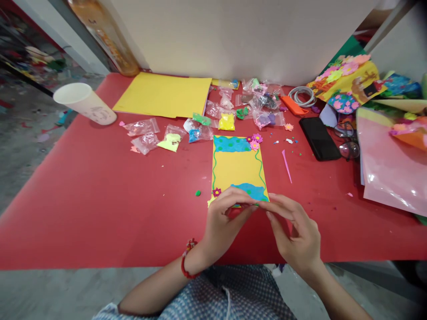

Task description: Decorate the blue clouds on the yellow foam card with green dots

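Note:
A yellow card point(236, 169) lies on the red table, with blue clay patches at its top and bottom, green wavy lines down both sides and flowers at two corners. Over its lower edge, my left hand point(227, 218) has thumb and fingers pinched together, a bit of green clay showing at the tips. My right hand point(295, 231) meets it there, its fingertips near the same green bit; whether they grip it is hard to see. A small green clay piece point(198, 193) lies left of the card.
Clay packets point(227, 121) lie behind the card. A yellow folder point(167, 95) and paper cup point(85, 104) stand back left. To the right are a pink stick point(287, 166), black phone point(319, 138), glasses point(349, 150) and decorated papers point(390, 164).

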`<state>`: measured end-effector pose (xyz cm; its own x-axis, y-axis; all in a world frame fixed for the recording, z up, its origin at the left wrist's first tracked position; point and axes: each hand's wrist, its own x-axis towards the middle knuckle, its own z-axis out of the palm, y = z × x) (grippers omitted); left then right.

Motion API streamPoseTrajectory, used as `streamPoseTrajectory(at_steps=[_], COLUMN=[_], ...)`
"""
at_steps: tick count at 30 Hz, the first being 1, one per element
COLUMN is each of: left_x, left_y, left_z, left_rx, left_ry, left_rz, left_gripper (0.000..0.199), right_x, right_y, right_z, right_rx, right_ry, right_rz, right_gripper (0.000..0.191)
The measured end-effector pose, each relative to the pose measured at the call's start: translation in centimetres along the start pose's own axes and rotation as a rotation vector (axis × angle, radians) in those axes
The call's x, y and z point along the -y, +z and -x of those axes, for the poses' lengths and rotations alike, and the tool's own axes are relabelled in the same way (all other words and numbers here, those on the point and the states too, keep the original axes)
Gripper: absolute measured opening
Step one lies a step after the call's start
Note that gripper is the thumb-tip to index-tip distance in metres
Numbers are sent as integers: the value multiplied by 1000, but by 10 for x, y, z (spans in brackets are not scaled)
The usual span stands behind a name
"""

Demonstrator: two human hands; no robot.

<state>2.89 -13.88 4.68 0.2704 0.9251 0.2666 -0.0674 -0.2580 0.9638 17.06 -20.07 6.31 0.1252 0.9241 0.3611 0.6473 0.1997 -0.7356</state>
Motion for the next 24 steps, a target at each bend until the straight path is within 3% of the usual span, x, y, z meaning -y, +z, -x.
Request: streamPoseTrajectory(at_steps=[7,17,24], left_x=[1,4,2], left_y=[0,3,2], left_z=[1,2,0], left_rx=[-1,-71,-61], left_ry=[26,269,16], left_rz=[-22,-284,-132], left_gripper=[10,11,10], right_x=[5,6,6], right_y=[-1,1,-1], right_z=[0,5,2], right_rx=[12,88,83], right_ry=[38,155,186], right_rz=[1,-131,-213], right_gripper=[38,40,39])
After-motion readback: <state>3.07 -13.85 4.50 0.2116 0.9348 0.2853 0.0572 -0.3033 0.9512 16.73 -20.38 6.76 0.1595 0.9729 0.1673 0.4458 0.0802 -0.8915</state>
